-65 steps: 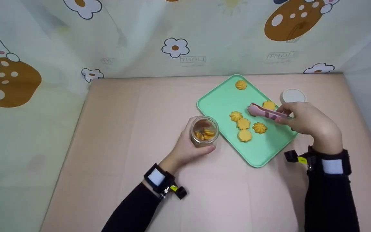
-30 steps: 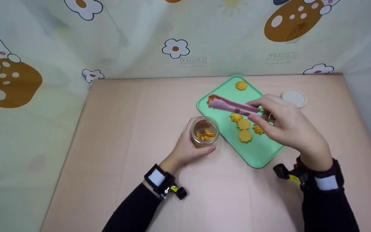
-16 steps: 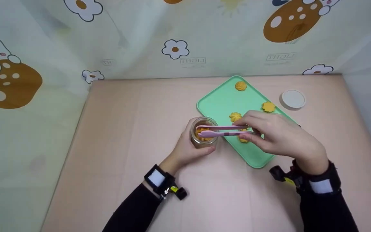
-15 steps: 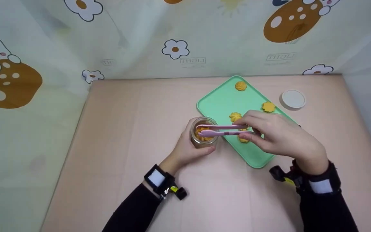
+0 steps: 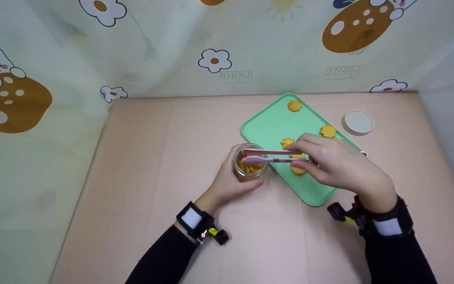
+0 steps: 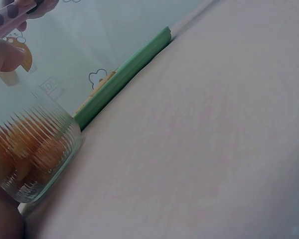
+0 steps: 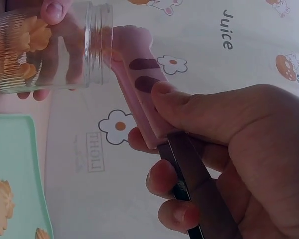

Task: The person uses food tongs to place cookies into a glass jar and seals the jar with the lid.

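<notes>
Now the right hand [image 5: 331,163] pinches the tongs [image 5: 266,160] dipped into the jar [image 7: 93,67] that the left hand [image 5: 231,181] clasps at about nine o'clock from the tray [image 5: 268,120], and one careless twist could knock it askew, spilling cookies [image 5: 250,169]!

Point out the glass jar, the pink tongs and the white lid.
Glass jar [image 7: 65,62], right wrist view: the clear side wall.
Pink tongs [image 7: 152,107], right wrist view: pink arm, below its dark spots.
White lid [image 5: 358,122], head view: middle of its round face.

Screened tabletop booth, likely: cartoon-print sheeting [image 5: 168,51] behind pinkish table [image 5: 140,157].
</notes>
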The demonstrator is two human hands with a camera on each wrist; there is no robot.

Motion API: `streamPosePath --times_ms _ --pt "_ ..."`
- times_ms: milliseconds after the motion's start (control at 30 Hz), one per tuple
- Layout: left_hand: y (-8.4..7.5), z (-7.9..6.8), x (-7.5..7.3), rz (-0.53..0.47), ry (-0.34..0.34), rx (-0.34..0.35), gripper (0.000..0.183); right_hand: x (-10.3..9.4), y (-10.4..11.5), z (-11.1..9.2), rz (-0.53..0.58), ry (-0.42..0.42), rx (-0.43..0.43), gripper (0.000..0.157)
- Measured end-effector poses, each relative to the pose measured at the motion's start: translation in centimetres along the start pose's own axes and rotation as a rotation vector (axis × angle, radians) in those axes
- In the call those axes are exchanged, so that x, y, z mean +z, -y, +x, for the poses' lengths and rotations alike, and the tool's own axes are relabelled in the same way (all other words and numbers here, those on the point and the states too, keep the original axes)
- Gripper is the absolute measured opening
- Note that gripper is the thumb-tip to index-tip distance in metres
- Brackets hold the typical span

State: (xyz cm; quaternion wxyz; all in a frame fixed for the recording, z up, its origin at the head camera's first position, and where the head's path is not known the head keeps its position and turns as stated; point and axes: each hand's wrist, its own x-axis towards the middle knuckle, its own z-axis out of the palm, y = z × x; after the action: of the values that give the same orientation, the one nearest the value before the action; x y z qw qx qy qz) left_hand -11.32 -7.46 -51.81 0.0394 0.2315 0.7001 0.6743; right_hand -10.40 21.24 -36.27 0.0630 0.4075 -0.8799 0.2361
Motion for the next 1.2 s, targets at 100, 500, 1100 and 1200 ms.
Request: streamPosePath --times_ms 100,500,1100,1200 --pt "0.1 0.0 0.0 0.003 0.000 0.001 0.089 0.0 0.1 0.0 -0.001 0.003 0.007 0.025" --pt "0.0 0.1 -0.1 0.003 0.003 0.005 0.089 -0.1 0.0 -0.2 0.007 -0.013 -0.032 0.029" --pt "-0.1 0.0 -0.1 0.032 0.004 -0.012 0.094 -1.4 -0.1 -0.9 -0.007 -0.037 -0.004 0.031" --pt "-0.1 0.0 -0.1 0.040 -0.002 -0.010 0.093 -1.5 -0.2 -1.0 -0.027 -0.059 -0.004 0.033"
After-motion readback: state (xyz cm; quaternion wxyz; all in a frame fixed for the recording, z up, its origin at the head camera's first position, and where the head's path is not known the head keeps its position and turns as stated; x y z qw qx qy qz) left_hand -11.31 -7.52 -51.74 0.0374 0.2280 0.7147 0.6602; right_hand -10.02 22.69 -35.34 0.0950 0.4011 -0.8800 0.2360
